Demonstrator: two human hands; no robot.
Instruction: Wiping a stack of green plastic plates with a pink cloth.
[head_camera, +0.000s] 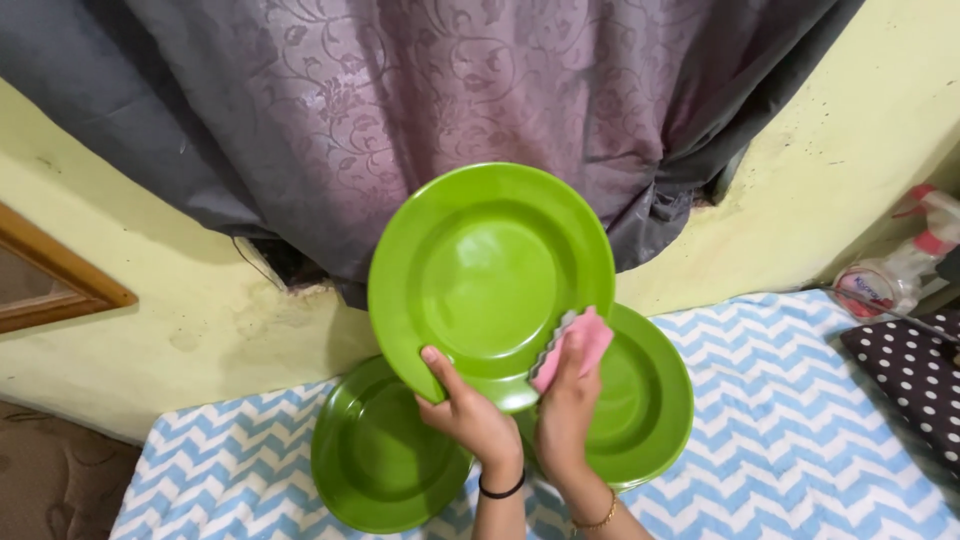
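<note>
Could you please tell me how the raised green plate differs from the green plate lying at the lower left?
The raised plate is held tilted by the left hand; the lower-left plate lies flat on the zigzag cloth. The right hand presses a pink cloth on the raised plate; the other lies untouched. Both are round, glossy green.

Both hands are raised side by side, left hand (468, 415) in a thumb-up grip, right hand (566, 408) pinching.

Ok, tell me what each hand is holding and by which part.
The left hand holds the raised green plate by its lower rim. The right hand pinches a pink cloth against the same rim.
</note>
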